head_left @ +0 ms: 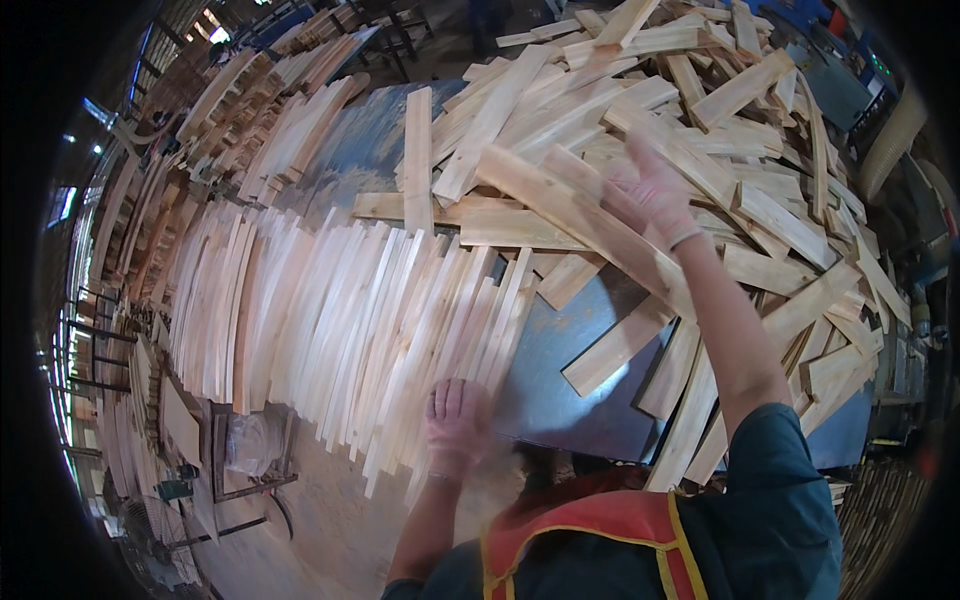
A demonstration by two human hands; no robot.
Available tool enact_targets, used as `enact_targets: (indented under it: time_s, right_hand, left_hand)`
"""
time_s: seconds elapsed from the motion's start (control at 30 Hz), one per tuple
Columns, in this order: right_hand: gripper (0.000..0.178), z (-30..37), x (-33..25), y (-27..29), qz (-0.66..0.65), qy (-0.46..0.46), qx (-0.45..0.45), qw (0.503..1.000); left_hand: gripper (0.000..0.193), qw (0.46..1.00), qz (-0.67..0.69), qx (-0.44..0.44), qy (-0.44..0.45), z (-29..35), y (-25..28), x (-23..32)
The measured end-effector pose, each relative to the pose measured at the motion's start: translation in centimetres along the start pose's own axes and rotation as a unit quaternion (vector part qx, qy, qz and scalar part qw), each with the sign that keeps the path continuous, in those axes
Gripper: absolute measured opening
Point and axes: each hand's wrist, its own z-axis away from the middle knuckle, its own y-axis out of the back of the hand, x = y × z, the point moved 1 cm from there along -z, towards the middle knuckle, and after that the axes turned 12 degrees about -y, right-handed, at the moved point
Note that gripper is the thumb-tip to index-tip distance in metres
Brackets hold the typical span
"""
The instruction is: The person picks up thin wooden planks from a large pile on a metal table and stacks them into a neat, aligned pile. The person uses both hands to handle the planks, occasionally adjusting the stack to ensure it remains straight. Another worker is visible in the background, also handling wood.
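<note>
My left hand [458, 418], in a pale glove, has its fingers curled over the near ends of wooden slats [340, 320]. These slats stand side by side in a long, tight row across the left of the table. Farther off, my gloved right hand [655, 198] reaches over the heap with thumb and fingers apart, somewhat blurred. Beneath it a long, flat wooden board [570, 215] lies slantwise on top of other boards. I cannot make out whether its fingertips touch that board.
A large loose heap of boards [745, 210] covers the table's right side, some overhanging the near edge. Bare blue-grey tabletop [560, 345] shows between heap and row. Stacked wooden pieces [235, 110] stand far left. A metal-framed stand [250, 485] is at near left.
</note>
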Motion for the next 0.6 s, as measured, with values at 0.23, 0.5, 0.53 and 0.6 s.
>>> enact_targets:
  time_s: [0.23,0.5,0.53,0.6]
  right_hand:
    - [0.089,9.6,7.0,-3.9,0.523,0.001,0.02,0.852]
    - [0.084,22.9,4.5,-3.7,-0.119,-0.214,-0.12,0.962]
    - [0.083,26.2,2.4,-4.4,-0.128,-0.261,-0.136,0.947]
    - [0.083,32.6,2.5,-7.2,-0.082,-0.306,-0.159,0.935]
  left_hand:
    - [0.075,1.0,0.015,-0.024,0.007,-0.2,0.1,0.0]
    - [0.077,0.997,-0.014,-0.074,0.019,0.7,-0.1,0.0]
    - [0.077,0.997,-0.008,-0.072,0.009,0.8,0.2,0.0]
    - [0.078,0.998,-0.004,-0.06,-0.004,0.7,0.6,0.1]
